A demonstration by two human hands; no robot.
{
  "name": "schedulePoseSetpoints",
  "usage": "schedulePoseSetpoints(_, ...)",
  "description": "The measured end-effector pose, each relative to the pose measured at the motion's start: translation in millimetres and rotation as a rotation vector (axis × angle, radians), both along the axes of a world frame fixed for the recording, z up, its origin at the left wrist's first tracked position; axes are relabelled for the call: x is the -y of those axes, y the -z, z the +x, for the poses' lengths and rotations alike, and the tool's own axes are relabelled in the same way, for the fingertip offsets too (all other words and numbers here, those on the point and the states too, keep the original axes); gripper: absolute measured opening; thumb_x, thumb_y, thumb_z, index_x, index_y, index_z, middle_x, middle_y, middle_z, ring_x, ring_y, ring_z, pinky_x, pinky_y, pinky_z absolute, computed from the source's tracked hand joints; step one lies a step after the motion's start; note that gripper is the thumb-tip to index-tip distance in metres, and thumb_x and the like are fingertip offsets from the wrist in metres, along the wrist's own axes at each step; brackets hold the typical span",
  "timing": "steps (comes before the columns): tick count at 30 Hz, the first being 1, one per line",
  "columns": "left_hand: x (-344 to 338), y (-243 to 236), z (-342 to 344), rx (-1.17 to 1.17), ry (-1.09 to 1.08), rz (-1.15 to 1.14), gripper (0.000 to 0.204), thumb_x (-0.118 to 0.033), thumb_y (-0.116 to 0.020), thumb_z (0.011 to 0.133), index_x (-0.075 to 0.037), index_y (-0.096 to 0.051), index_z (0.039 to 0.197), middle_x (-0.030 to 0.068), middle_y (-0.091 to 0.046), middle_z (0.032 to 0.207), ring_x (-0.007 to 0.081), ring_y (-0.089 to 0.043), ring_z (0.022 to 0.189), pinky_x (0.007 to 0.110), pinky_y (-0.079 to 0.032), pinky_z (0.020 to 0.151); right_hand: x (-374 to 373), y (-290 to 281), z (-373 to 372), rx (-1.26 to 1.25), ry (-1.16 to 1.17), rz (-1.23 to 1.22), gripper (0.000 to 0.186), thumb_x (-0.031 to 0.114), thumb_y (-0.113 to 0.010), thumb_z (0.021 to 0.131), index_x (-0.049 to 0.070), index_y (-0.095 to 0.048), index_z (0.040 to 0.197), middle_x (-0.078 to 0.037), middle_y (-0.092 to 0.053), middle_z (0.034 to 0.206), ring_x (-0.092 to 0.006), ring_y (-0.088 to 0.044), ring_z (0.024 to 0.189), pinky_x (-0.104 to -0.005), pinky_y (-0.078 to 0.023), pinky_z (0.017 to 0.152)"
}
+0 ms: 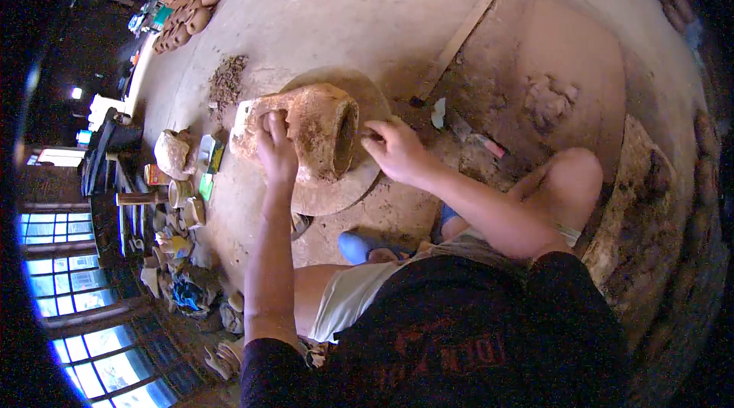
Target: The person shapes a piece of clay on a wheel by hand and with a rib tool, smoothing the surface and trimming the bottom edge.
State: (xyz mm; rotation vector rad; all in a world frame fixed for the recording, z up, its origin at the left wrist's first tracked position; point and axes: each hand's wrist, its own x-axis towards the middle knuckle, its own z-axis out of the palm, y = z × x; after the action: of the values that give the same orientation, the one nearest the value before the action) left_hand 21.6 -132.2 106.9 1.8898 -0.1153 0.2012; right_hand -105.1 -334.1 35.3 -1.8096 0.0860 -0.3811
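Clay-crusted vessel (306,129) lies on a round board (325,198), mouth facing the board's right edge, interior unreadably dark; left hand (277,148) grips it, right hand (399,149) curls its fingers near that edge, hold unclear.

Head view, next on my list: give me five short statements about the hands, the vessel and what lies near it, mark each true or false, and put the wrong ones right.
1. The left hand touches the vessel. True.
2. The right hand is near the vessel's opening. True.
3. The vessel's opening faces the picture's left edge. False: it faces right, toward the right hand.
4. Part of a round disc shows around the vessel. True.
5. The plank lies across the disc. False: it lies apart from the disc, up and to the right in the picture.
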Motion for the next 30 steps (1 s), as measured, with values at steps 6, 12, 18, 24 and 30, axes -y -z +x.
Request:
schedulePoseSetpoints(6,-3,50,26,0.405,0.065,0.763,0.041,-0.031,-0.060,0.103,0.003,-0.058,0.124,0.0253,-0.060,0.119,0.0453,-0.055,0.114,0.055,-0.041,0.100,-24,38,37,0.090,0.065,-0.169,0.028,0.010,-0.072,0.090,-0.005,-0.070,0.113,-0.026,-0.069,0.103,-0.0440,-0.067,0.094,-0.0482,-0.054,0.085)
schedulePoseSetpoints(12,13,52,29,0.440,0.024,0.810,0.044,-0.033,-0.062,0.101,0.004,-0.058,0.125,0.0272,-0.059,0.119,0.0461,-0.053,0.116,0.054,-0.039,0.103,-23,65,77,0.160,0.128,-0.059,0.027,0.005,-0.078,0.079,-0.003,-0.066,0.102,-0.024,-0.068,0.103,-0.0442,-0.065,0.102,-0.0483,-0.053,0.089)
schedulePoseSetpoints(18,4,53,34,0.502,-0.035,0.887,0.046,-0.035,-0.060,0.101,0.005,-0.058,0.123,0.0278,-0.057,0.118,0.0473,-0.052,0.116,0.054,-0.040,0.103,-17,40,98,0.289,0.297,-0.333,0.066,0.014,-0.087,0.072,-0.002,-0.054,0.127,-0.028,-0.059,0.123,-0.0481,-0.055,0.120,-0.0535,-0.045,0.103)
schedulePoseSetpoints(24,15,47,35,0.393,0.034,0.849,0.044,-0.035,-0.060,0.101,0.006,-0.060,0.118,0.0286,-0.058,0.118,0.0478,-0.052,0.116,0.055,-0.040,0.103,-4,50,121,0.264,0.332,-0.523,0.087,0.025,-0.088,0.072,0.000,-0.045,0.143,-0.026,-0.058,0.126,-0.0449,-0.057,0.119,-0.0531,-0.045,0.106)
schedulePoseSetpoints(30,10,52,40,0.462,-0.010,0.903,0.044,-0.034,-0.061,0.101,0.005,-0.060,0.121,0.0292,-0.058,0.118,0.0479,-0.053,0.117,0.055,-0.040,0.104,-9,61,143,0.126,0.324,-0.559,0.037,0.016,-0.060,0.091,0.000,-0.059,0.124,-0.021,-0.068,0.110,-0.0378,-0.067,0.103,-0.0508,-0.053,0.092)
